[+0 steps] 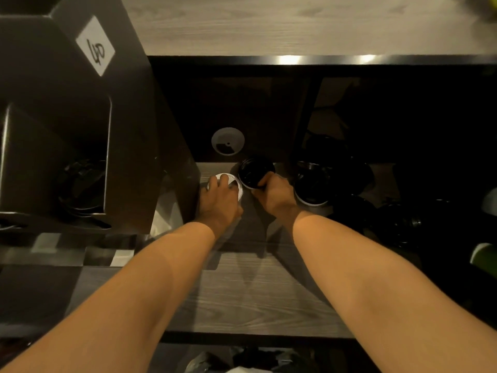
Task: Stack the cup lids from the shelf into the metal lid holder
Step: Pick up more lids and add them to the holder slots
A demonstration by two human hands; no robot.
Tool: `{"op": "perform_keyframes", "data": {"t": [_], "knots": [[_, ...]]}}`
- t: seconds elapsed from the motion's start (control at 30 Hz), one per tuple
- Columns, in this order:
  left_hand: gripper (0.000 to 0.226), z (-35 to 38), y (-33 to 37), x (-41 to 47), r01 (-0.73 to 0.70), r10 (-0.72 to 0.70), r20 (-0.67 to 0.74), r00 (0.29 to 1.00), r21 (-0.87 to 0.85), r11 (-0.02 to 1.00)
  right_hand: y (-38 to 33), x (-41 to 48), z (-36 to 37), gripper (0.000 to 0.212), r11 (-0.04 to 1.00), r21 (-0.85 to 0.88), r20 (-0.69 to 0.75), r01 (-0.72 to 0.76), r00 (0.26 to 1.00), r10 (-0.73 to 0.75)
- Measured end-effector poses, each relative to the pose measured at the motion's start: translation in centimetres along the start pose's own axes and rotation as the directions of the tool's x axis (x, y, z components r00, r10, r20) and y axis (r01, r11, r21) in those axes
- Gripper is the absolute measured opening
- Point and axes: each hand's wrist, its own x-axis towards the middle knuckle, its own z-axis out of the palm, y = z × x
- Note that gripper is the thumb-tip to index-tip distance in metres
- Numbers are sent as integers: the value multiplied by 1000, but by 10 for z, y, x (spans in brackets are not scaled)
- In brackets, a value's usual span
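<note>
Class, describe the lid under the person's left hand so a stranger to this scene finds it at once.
Find the big metal lid holder with the handwritten label on the left; just right of its base lies the wooden shelf. There the left hand grips a round lid. It is white, unlike the black lid in the right hand beside it.

Head-worn view, steeply downward, close.
</note>
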Motion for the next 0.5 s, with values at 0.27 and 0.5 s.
{"op": "perform_keyframes", "data": {"t": [0.27, 0.5], "knots": [[56, -6, -9, 0, -42, 42, 16, 999, -21, 999, -4, -5, -13, 58, 996, 79, -47, -45, 998, 49], [46, -20, -14, -16, -53, 40, -142, 989, -83, 995, -8, -23, -31, 25, 987, 137, -147, 88, 987, -68]]}}
